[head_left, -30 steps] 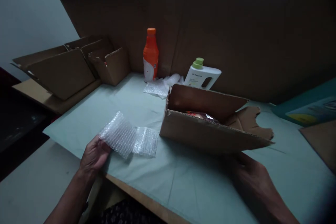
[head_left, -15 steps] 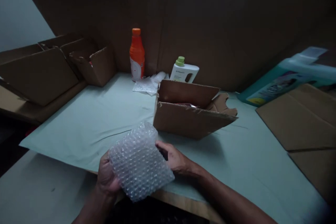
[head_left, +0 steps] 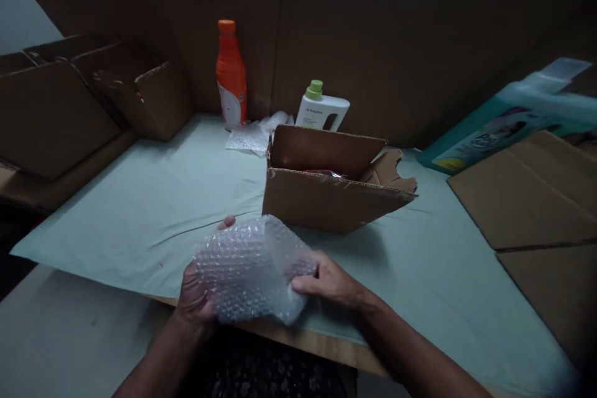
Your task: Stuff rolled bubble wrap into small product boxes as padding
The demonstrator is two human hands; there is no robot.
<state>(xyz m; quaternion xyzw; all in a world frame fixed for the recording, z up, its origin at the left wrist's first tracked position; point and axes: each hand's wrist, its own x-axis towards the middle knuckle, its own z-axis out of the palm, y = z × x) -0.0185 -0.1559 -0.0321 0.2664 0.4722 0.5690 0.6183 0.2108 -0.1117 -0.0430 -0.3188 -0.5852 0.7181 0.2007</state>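
Observation:
A clear sheet of bubble wrap [head_left: 242, 267] is held between my two hands over the table's front edge, partly folded at its right side. My left hand [head_left: 196, 289] grips its left side from beneath, and some fingertips show above the far edge. With thumb on top, my right hand [head_left: 329, 280] pinches the right part of the wrap. Whether anything lies inside the wrap I cannot tell. Just beyond stands an open cardboard box [head_left: 336, 202], with something red and shiny partly visible inside it.
An orange bottle [head_left: 232, 74], a white jug with green cap [head_left: 321, 111] and more bubble wrap [head_left: 249, 138] are at the back. Cardboard boxes [head_left: 56, 118] stand left. A teal bottle [head_left: 494, 127] leans at right by a cardboard piece [head_left: 536, 189]. Pale cloth [head_left: 196, 180] covers the table.
My right hand has moved from beside the bubble wrap to pinching its right part, which is now folded over. The wrap lies flatter, and the view has tilted down.

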